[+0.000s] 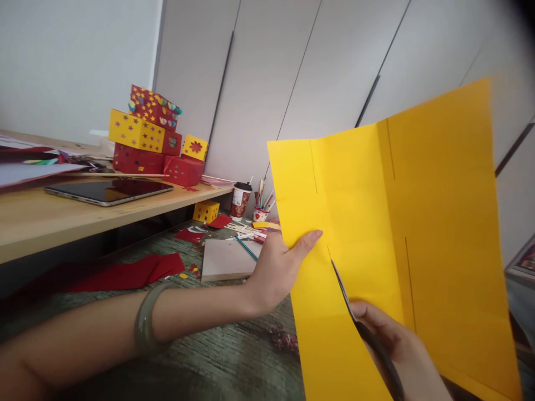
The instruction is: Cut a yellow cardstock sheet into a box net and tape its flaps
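A large sheet of yellow paper [355, 184] with fold creases and several short dark pencil lines is held up in front of me. My left hand [280, 264] pinches its left edge, thumb on the near face and the other fingers behind. A green bangle circles that wrist. In my right hand [397, 345] is a pair of scissors [349, 303] with dark handles. Their blades lie along a line in the lower part of the paper, the tips just below that line's upper end. Part of the right hand's grip is hidden by the handles.
On the wooden shelf [167, 214] at left are a tablet [111, 190] and stacked red and yellow boxes [137, 133]. Below stand a paper cup [241, 200] and a pencil pot [261, 214]. Red paper scraps [125, 273] and a pale board [228, 260] lie on the dark table [234, 356].
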A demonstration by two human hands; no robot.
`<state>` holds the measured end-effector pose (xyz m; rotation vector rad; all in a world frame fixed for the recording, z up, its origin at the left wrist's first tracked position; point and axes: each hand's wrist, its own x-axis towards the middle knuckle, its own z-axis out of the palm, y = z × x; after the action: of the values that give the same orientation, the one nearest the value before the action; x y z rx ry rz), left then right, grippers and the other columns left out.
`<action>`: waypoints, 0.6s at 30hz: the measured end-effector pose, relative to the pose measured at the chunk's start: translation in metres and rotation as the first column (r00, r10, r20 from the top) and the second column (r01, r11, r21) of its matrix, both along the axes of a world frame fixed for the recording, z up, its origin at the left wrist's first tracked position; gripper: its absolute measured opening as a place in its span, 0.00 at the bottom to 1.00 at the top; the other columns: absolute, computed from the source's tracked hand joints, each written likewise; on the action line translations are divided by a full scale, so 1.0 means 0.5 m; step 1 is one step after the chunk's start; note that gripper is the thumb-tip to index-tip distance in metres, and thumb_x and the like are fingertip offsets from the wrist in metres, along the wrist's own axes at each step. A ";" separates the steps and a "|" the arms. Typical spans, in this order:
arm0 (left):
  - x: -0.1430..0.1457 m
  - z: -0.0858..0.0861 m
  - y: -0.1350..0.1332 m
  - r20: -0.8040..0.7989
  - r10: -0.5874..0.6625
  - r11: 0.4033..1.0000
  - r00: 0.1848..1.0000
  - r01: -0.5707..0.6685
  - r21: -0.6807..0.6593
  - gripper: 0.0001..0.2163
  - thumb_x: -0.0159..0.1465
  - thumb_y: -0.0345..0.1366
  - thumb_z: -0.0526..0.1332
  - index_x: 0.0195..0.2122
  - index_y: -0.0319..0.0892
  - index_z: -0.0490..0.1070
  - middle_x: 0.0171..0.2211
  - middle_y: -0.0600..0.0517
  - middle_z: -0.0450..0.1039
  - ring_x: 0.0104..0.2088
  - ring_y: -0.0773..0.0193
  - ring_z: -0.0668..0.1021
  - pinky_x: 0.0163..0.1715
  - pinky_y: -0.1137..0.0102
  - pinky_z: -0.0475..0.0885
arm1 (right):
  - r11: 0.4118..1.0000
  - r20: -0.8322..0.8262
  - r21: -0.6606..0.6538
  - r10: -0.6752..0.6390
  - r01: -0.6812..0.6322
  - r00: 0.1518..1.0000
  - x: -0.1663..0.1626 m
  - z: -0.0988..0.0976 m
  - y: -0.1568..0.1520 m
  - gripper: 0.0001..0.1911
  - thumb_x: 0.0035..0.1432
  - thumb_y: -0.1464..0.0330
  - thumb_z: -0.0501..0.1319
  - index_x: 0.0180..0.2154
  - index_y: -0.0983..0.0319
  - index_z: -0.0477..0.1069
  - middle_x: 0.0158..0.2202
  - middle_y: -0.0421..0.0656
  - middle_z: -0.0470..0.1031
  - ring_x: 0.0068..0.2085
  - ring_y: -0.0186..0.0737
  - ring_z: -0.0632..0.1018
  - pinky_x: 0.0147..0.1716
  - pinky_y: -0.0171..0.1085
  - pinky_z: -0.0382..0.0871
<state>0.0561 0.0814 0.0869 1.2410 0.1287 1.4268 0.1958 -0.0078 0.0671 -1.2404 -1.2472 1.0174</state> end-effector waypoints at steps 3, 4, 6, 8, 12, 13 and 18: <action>-0.001 -0.001 -0.003 -0.024 -0.008 1.000 1.000 0.007 -0.016 0.14 0.56 0.40 0.58 0.41 0.41 0.69 0.44 0.48 0.71 0.39 0.62 0.75 0.39 0.68 0.71 | 0.998 0.007 0.054 0.037 -0.038 0.999 0.010 -0.006 0.006 0.09 0.39 0.68 0.69 0.29 0.55 0.75 0.28 0.40 0.79 0.33 0.43 0.78 0.24 0.31 0.71; -0.002 -0.001 -0.004 -0.031 -0.006 1.000 1.000 0.005 -0.021 0.14 0.56 0.40 0.58 0.41 0.41 0.69 0.44 0.48 0.71 0.39 0.62 0.75 0.39 0.68 0.71 | 0.997 0.020 0.067 0.045 -0.046 0.999 0.012 -0.008 0.008 0.08 0.40 0.67 0.68 0.29 0.55 0.76 0.28 0.40 0.79 0.33 0.43 0.78 0.23 0.31 0.71; -0.002 -0.001 -0.007 -0.034 -0.004 1.000 0.999 0.004 -0.025 0.13 0.56 0.40 0.58 0.41 0.41 0.69 0.44 0.48 0.71 0.39 0.62 0.76 0.38 0.69 0.71 | 0.997 0.039 0.068 0.037 -0.040 0.999 0.014 -0.009 0.008 0.08 0.42 0.66 0.67 0.29 0.56 0.76 0.28 0.41 0.79 0.31 0.42 0.77 0.22 0.31 0.70; -0.002 0.000 -0.008 -0.032 -0.011 1.000 0.999 0.010 -0.021 0.13 0.56 0.40 0.58 0.41 0.41 0.68 0.44 0.48 0.71 0.39 0.62 0.75 0.37 0.69 0.71 | 0.998 0.036 0.052 0.015 -0.017 0.999 0.010 -0.009 0.005 0.08 0.42 0.67 0.67 0.30 0.56 0.75 0.28 0.40 0.79 0.25 0.38 0.76 0.22 0.31 0.70; -0.001 0.000 -0.008 -0.019 -0.019 1.000 1.000 0.019 -0.006 0.14 0.57 0.40 0.58 0.42 0.41 0.67 0.45 0.48 0.71 0.40 0.62 0.75 0.38 0.69 0.71 | 1.000 0.012 0.029 -0.006 0.006 1.000 0.006 -0.009 -0.002 0.13 0.37 0.73 0.70 0.29 0.55 0.74 0.26 0.36 0.78 0.22 0.34 0.74 0.24 0.30 0.69; -0.001 0.000 -0.008 -0.018 -0.017 1.000 1.000 0.017 -0.006 0.14 0.57 0.40 0.58 0.42 0.41 0.68 0.45 0.48 0.71 0.40 0.62 0.75 0.38 0.69 0.71 | 1.000 0.018 0.023 -0.008 0.007 1.000 0.007 -0.009 -0.002 0.14 0.36 0.73 0.70 0.29 0.55 0.74 0.25 0.36 0.78 0.22 0.34 0.74 0.24 0.30 0.69; -0.002 0.000 -0.008 -0.034 -0.011 1.000 0.999 0.010 -0.019 0.13 0.57 0.40 0.57 0.41 0.40 0.69 0.45 0.47 0.71 0.39 0.63 0.75 0.37 0.70 0.71 | 1.000 0.048 0.024 -0.012 0.011 0.999 0.012 -0.013 0.002 0.13 0.36 0.70 0.70 0.29 0.56 0.75 0.25 0.37 0.77 0.22 0.35 0.74 0.23 0.31 0.70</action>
<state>0.0552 0.0773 0.0869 1.2490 0.1581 1.3931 0.2020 -0.0069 0.0607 -1.2586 -1.2843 0.9674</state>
